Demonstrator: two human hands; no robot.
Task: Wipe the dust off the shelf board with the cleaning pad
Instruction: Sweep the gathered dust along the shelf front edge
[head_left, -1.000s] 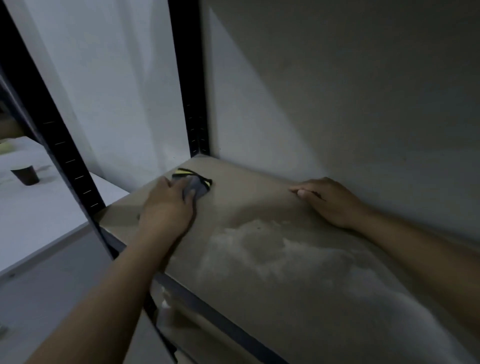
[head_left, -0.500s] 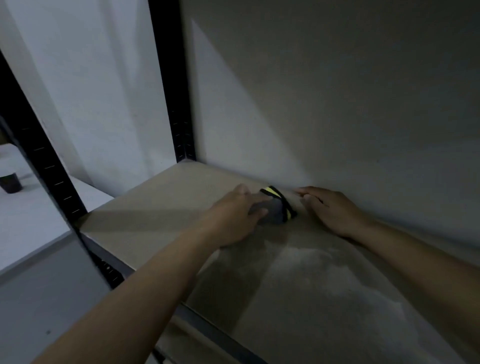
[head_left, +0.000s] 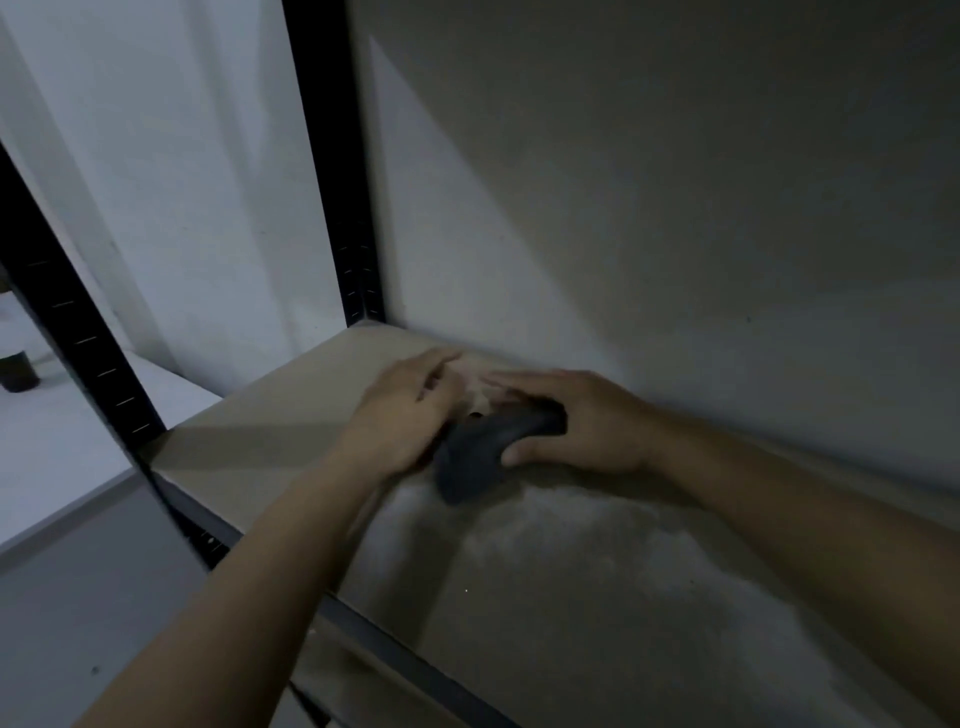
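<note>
Both hands meet over the dark cleaning pad (head_left: 480, 449) near the back of the shelf board (head_left: 291, 415). The right hand (head_left: 582, 421) curls around the pad; the blurred left hand (head_left: 405, 415) lies loosely open against it. The pale dust patch (head_left: 597, 561) in front probably calls for flat, overlapping strokes.

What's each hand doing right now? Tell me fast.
Left hand: open, fingers blurred, beside the cleaning pad.
Right hand: grips the cleaning pad on the shelf board.

Two hands meet over a dusty shelf board (head_left: 291, 415): the right hand (head_left: 582, 421) grips a dark cleaning pad (head_left: 483, 447), the left hand (head_left: 405, 415) touching it.
</note>
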